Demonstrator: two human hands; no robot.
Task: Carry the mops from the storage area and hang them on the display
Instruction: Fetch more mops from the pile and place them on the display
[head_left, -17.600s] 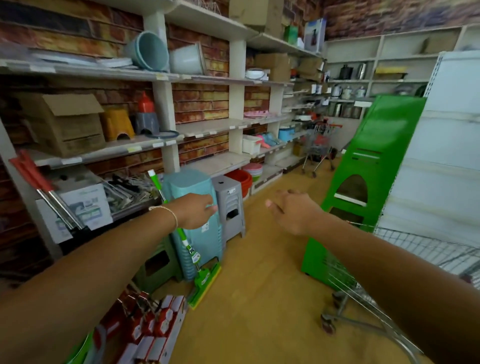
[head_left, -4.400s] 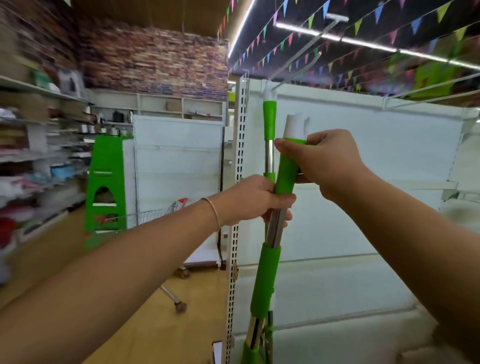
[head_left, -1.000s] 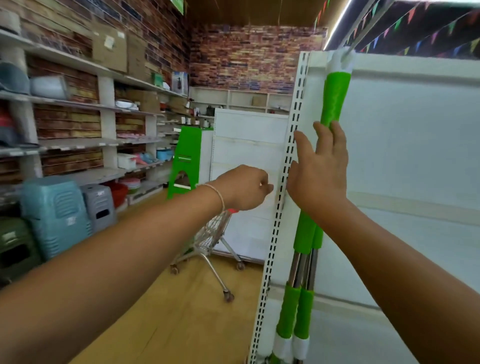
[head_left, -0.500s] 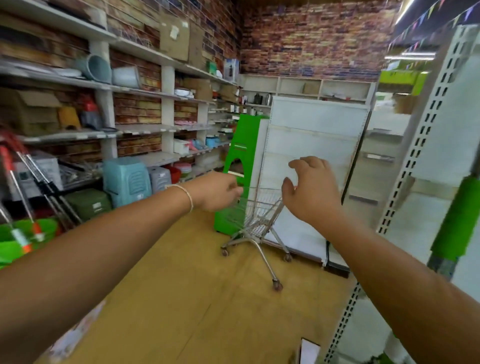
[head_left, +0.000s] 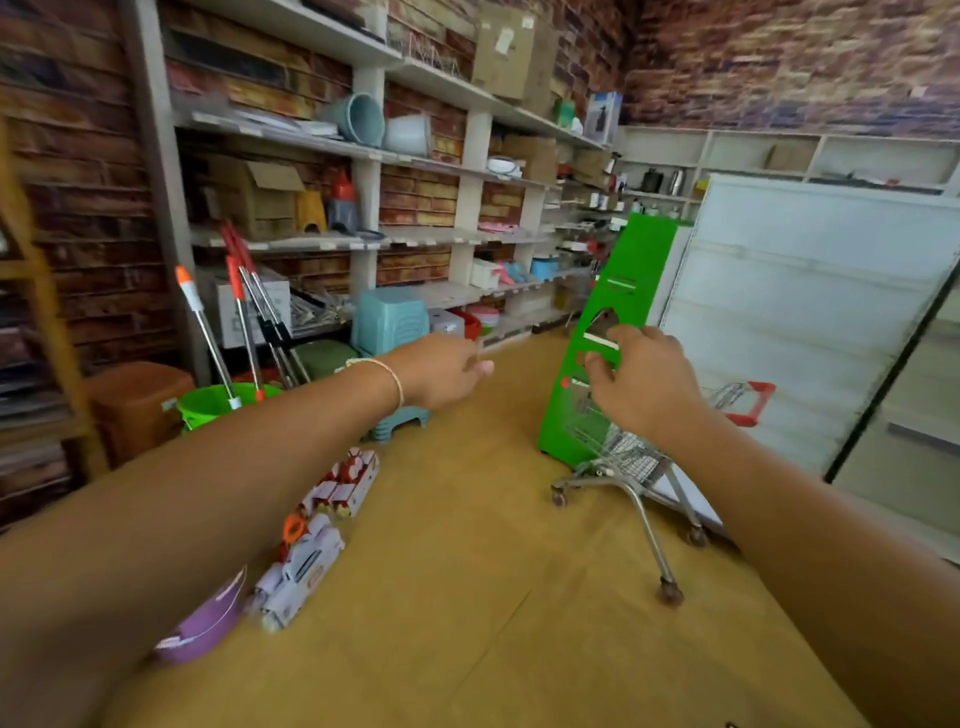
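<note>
Both arms reach forward over the floor (head_left: 467, 597), bare-handed. Left hand (head_left: 441, 370): fingers curled loosely inward, holding nothing; thin bracelet (head_left: 393, 378) at the wrist. Right hand (head_left: 641, 382): fingers bent and hooked downward, thumb apart from them, nothing held. The two hands are apart, an open stretch of floor between them.

Mops (head_left: 249, 322): a cluster of metal handles with orange and red grips, well left of the left fingers, leaning up against the shelving (head_left: 363, 150). Their lower ends go down into a green bucket (head_left: 218, 408) on the floor. None touched by either hand.

Beyond the left fingers: a stack of pale blue stools (head_left: 389, 327), with grey and red ones just behind it. Below the left forearm, on the floor: a row of packaged goods (head_left: 332, 499) in white and red wrapping, and a purple tub (head_left: 208, 626) partly hidden by the arm.

Directly beyond the right fingers: a green stand (head_left: 618, 291) with cut-out openings, upright. Under and just right of the right wrist: a wire shopping cart (head_left: 639, 467) with a red handle, wheels on the floor. Further right: a white display panel (head_left: 810, 322), bare.

Shelving holds boxes, buckets tipped on their sides, small housewares; details blurred.
</note>
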